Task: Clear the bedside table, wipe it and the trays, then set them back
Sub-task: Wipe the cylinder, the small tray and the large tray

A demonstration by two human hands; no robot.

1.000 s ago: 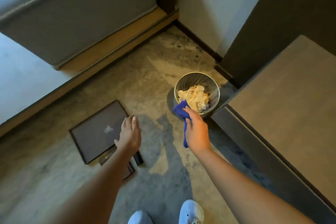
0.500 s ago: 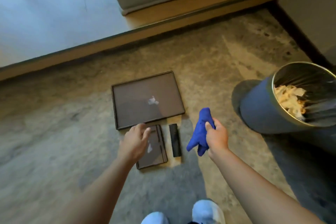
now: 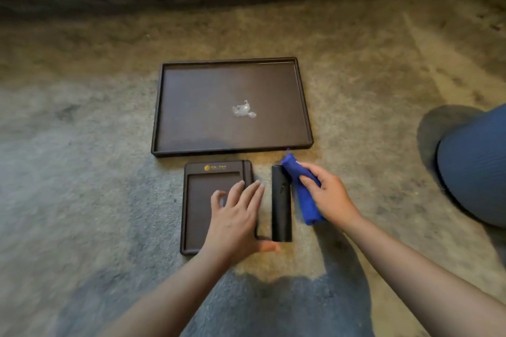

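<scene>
We see the small tray (image 3: 213, 200) on the carpet (image 3: 82, 172) under our left hand (image 3: 235, 221), fingers spread flat, grasping nothing. Our right hand (image 3: 328, 197) clutches the blue cloth (image 3: 304, 194) just beside the black remote (image 3: 281, 202). The large tray (image 3: 175, 107) lies beyond. Since half a second ago, both hands have dropped closer to the floor.

Left hand (image 3: 237, 220) hides the small tray's (image 3: 197, 216) lower right corner. Gold logo (image 3: 215, 167) on it too small to read. Bin (image 3: 476, 169) cut off by right edge — rim out of view. Blue cloth (image 3: 302, 191) partly hidden inside right hand (image 3: 330, 195).
</scene>
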